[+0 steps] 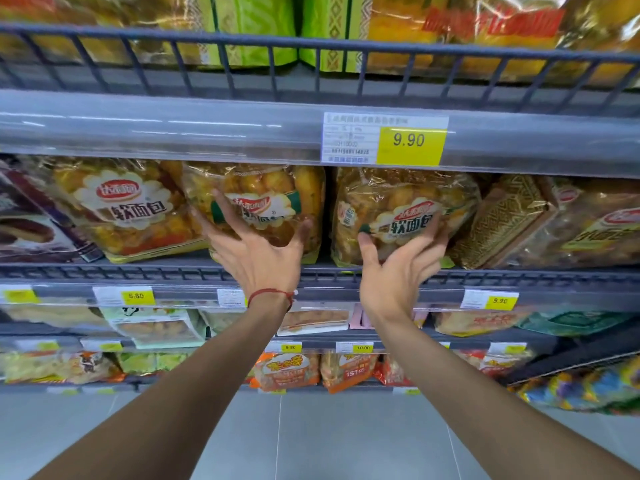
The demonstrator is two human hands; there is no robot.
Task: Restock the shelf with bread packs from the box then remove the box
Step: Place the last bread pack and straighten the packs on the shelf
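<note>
Bread packs (398,216), clear crinkled wrap, golden rolls, red logo, upright on shelf (311,271)

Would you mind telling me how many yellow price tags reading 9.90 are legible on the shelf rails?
3: one large tag above the bread packs, one lower right, one lower centre. Other blurred tags may match.

Right hand (398,268) blurs at its fingertips against the bread pack (398,209), top-shelf packs (485,29) run off the frame, and the price tag (349,138) small print stays unreadable.
</note>
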